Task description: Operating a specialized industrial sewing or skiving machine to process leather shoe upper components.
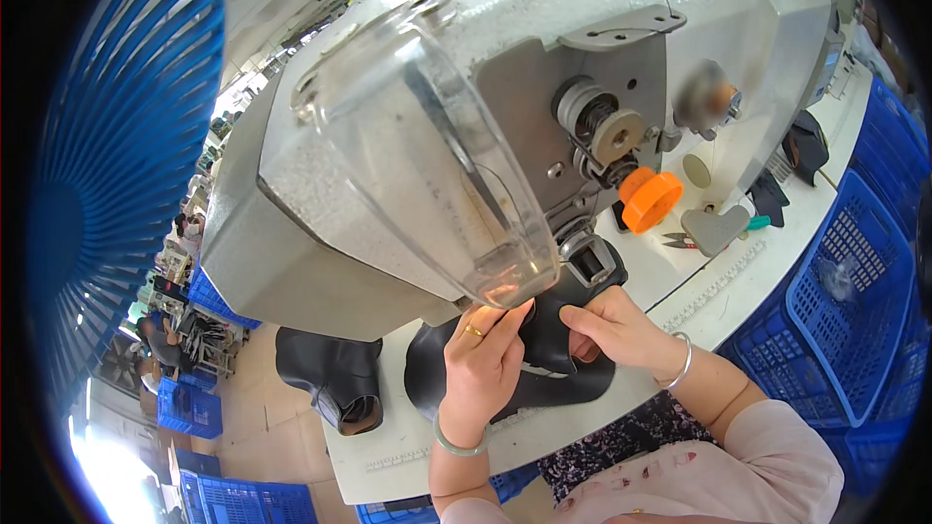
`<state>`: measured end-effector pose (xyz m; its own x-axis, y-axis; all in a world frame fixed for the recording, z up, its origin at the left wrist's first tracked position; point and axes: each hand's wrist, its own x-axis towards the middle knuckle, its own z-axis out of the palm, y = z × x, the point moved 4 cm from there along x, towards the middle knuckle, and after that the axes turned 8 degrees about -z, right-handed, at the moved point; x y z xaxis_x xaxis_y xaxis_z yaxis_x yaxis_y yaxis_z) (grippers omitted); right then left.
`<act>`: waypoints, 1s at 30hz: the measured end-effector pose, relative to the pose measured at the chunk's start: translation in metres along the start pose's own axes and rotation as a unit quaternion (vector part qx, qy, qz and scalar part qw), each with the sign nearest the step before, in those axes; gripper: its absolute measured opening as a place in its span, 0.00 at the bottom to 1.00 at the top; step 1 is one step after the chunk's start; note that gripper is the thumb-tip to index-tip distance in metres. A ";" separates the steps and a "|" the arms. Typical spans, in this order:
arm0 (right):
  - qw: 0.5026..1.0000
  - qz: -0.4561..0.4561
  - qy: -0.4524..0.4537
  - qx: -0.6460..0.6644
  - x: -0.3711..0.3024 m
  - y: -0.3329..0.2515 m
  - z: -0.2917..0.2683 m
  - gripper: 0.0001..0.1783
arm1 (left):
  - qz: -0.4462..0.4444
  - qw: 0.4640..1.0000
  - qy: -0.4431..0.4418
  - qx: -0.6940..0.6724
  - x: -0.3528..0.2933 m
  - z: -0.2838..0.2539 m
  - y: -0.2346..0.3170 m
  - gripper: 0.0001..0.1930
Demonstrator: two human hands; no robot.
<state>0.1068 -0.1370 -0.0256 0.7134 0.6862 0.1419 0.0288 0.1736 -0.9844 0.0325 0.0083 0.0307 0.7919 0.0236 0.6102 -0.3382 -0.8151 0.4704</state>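
A black leather piece [546, 338], apparently a shoe or boot upper, lies under the head of a sewing machine [388, 136]. Its right edge is pinched between the thumb and curled fingers of my right hand [621, 332]. My left hand [482, 361], with a gold ring, presses its fingers together on the leather beside the stitching area. The fingertips there are partly covered by the machine's clear plastic guard [437, 165], which also hides the needle. More of the black leather spreads flat beneath both hands. A bracelet circles each wrist.
Another black leather upper [335, 374] rests at the table's left. On the right lie red-handled snips [680, 241], a grey flat pad [716, 230] and a black leather piece [806, 146]. Blue crates [845, 301] stand beyond the white table [403, 456]; a blue fan [126, 165] is close on the left.
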 end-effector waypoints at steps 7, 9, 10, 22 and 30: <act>1.000 0.009 0.015 0.004 -0.002 0.000 0.006 0.28 | 0.035 0.999 0.013 0.029 0.000 -0.002 0.000 0.18; 1.000 -0.003 0.024 0.006 0.001 -0.003 0.005 0.28 | 0.062 0.997 0.017 0.038 0.004 -0.002 -0.002 0.18; 1.000 0.008 0.019 -0.017 0.001 -0.002 0.004 0.28 | 0.063 0.997 0.020 0.037 0.003 -0.002 -0.002 0.18; 0.999 -0.024 0.025 0.005 0.006 -0.002 0.001 0.29 | 0.043 0.997 0.000 0.062 -0.002 0.000 -0.003 0.16; 0.999 -0.024 0.005 -0.031 0.004 -0.003 -0.005 0.25 | -0.134 0.965 -0.044 -0.220 -0.003 -0.004 -0.026 0.15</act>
<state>0.1129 -0.1378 -0.0224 0.7170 0.6713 0.1879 0.1065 0.1609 -0.9812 0.0368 0.0318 0.0186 0.9144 0.1352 0.3816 -0.2829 -0.4609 0.8412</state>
